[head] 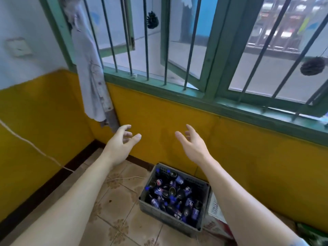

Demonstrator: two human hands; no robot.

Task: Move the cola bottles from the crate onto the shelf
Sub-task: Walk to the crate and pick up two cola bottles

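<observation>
head view takes in the big stuff first: a yellow-painted wall (159, 112) under a green barred window (177, 50), with a pale cloth (90, 77) hanging down in the corner and a tiled floor (115, 201) below. no shelf anywhere in sight, so wherever these bottles are headed, it's out of shot.

down on the tiles, tucked close against the wall, sits the grey crate (170, 219), and it's packed. the cola bottles (170, 194) lie jumbled inside, dark bodies and blue labels pointing every which way, tipped loosely rather than stood up. a cardboard box (215, 212) is just beside the crate on its right, and a thin white cord (35, 148) trails along the left wall to the floor.

now the hands. both arms are stretched out in front, well above the crate. left hand (122, 141) has fingers spread and loosely curved, holding nothing. right hand (190, 139) the same, fingers apart, palm turned inward, nothing in it. they face each other with a gap between, looking like a pair readying to go down for a bottle each. i'd say no grab has begun, and the crate looks full.
</observation>
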